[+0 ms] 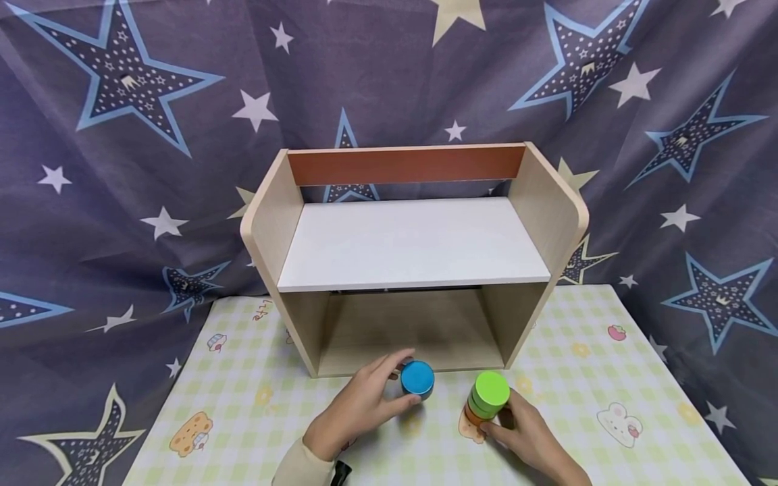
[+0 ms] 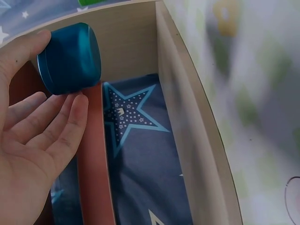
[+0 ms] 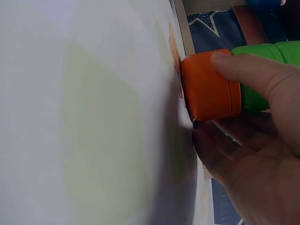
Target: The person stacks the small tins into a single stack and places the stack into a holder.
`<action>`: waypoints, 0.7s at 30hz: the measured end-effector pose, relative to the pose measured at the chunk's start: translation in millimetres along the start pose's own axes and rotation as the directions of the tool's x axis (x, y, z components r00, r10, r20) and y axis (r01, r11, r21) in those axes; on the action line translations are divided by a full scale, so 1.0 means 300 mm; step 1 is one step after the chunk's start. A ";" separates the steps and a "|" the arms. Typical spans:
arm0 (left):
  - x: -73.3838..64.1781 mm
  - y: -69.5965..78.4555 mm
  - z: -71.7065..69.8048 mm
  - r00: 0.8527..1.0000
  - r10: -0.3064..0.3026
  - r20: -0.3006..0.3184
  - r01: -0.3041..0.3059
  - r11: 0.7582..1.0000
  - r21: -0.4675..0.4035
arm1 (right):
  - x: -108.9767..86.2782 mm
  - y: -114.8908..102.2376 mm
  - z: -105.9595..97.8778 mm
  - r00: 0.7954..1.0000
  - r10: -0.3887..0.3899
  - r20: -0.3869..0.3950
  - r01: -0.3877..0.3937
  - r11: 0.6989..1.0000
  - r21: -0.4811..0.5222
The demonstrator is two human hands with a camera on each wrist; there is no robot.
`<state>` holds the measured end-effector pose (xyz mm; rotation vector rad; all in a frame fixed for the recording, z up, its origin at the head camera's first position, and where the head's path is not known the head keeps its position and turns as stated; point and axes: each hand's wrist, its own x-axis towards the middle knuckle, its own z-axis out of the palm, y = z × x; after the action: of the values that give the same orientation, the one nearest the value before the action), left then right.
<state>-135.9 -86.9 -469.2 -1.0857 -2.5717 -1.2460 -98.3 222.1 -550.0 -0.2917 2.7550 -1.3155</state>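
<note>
My left hand (image 1: 367,398) grips a small blue round tin (image 1: 417,378) between thumb and fingers, in front of the shelf. In the left wrist view the tin (image 2: 70,58) has a shiny side and rounded edges, with the fingertips at its side. Farther right, my right hand (image 1: 530,432) holds an orange tin (image 3: 208,84) low down, thumb on its side near the lid seam. A green tin (image 1: 491,391) is stacked upright on the orange one. The orange tin's base is right at the tablecloth.
A small wooden shelf unit (image 1: 413,243) with a white board and a brown back rail stands behind both hands. Its lower compartment faces me. The table wears a checked cloth (image 1: 583,378) with cartoon prints. A dark star-patterned curtain (image 1: 182,169) hangs behind.
</note>
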 end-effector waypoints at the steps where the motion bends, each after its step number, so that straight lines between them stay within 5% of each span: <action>1: 0.003 0.002 0.000 1.000 0.005 0.000 -0.005 1.000 0.001 | 0.000 0.000 0.000 1.000 0.003 0.002 -0.003 1.000 0.000; 21: 0.058 0.032 0.009 0.998 0.052 -0.036 -0.053 0.999 -0.011 | 0.001 -0.001 0.000 1.000 -0.016 -0.007 0.016 1.000 0.003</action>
<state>-142.1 -71.4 -458.4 -1.1153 -2.4962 -1.2583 -98.6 221.9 -549.9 -0.3095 2.7620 -1.3265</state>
